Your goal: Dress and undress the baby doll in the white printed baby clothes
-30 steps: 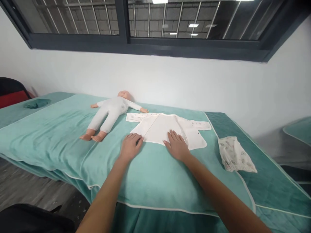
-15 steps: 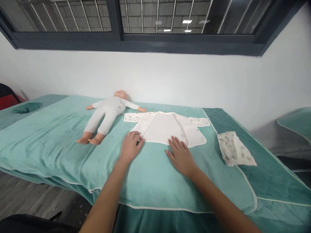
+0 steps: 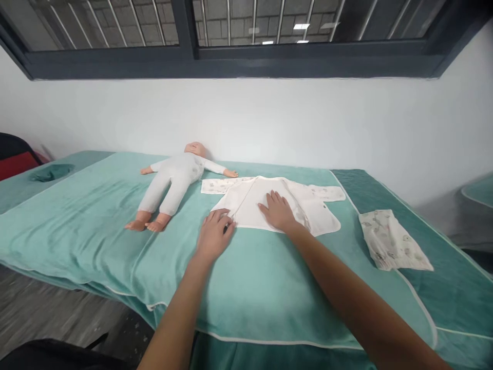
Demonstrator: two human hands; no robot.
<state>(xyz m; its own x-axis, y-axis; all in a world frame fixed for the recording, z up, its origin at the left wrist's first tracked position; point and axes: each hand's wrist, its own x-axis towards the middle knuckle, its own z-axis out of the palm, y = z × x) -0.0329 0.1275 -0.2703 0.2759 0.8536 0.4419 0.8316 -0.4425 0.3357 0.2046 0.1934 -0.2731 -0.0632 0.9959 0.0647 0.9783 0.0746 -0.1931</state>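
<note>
A white baby shirt with printed sleeves lies spread open on the green blanket, its sleeves stretched out to both sides. My left hand rests over the shirt's lower left corner, fingers lightly bent and thumb apart; what lies under the fingertips is hidden. Flat on the middle of the shirt is my right hand, fingers extended. Left of the shirt, a baby doll in a white suit lies on its back with arms out, one hand close to the left sleeve.
Folded printed baby clothing lies at the right, across the blanket's border. A white wall rises behind the bed, below a dark window frame. Something red and black stands at the far left. Grey floor shows at lower left.
My right hand has moved up from the shirt's lower edge onto its middle. The left hand stays at the lower left corner. The view has shifted slightly.
</note>
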